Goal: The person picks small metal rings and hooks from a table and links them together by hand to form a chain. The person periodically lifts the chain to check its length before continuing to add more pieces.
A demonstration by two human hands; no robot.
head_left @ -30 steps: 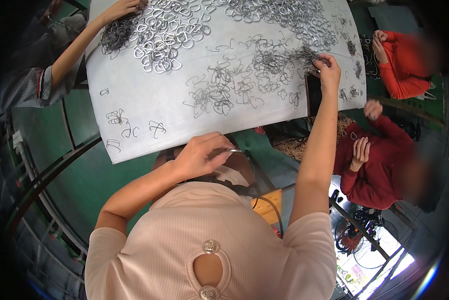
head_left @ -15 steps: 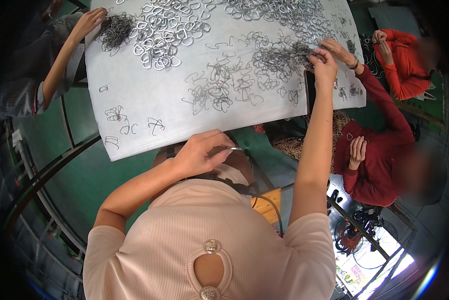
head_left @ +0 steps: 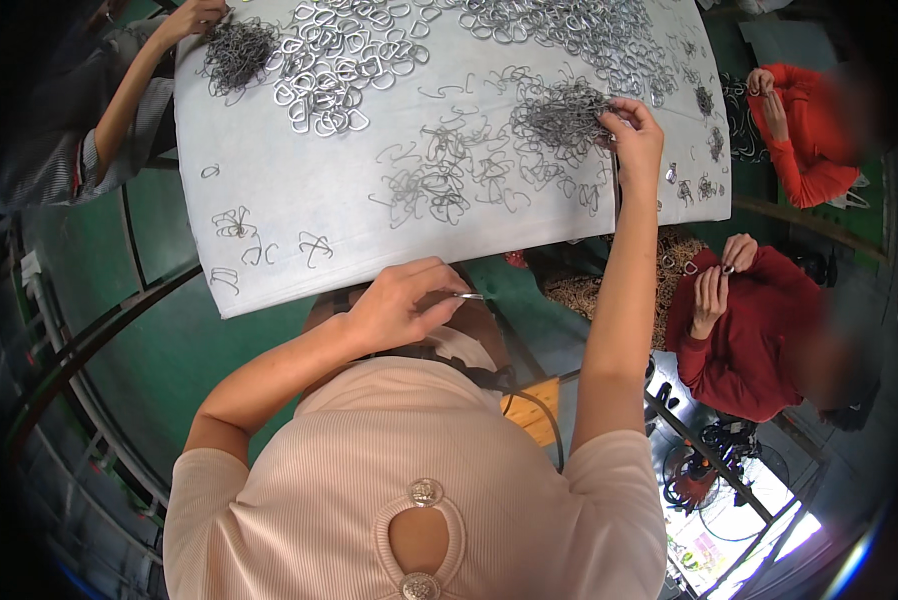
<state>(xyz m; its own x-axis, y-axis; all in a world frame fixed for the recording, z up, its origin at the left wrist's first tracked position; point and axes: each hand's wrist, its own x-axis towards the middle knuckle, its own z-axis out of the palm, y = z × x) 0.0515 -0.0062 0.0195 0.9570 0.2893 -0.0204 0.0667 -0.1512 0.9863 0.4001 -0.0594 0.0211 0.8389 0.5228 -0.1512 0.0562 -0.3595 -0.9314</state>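
Observation:
My left hand is in front of the table's near edge. Its thumb and fingers pinch a small silvery metal ring, seen almost edge-on. Stretched out over the table, my right hand has its thumb and fingertips bent together at the right edge of a dense tangle of thin, dark, bent wire hooks. The fingertips touch the hooks; which single piece they grip is hard to make out. More loose wire hooks lie scattered to the left of that tangle.
The white-covered table also bears silvery D-shaped rings, a bigger ring heap and another hook tangle. Co-workers sit around: a dark red sleeve at right, an orange-red sleeve beyond, a hand at far left.
My right hand has shifted slightly left and down along the hook tangle. The co-worker in dark red has drawn one hand off the table to the other. My left hand stays put.

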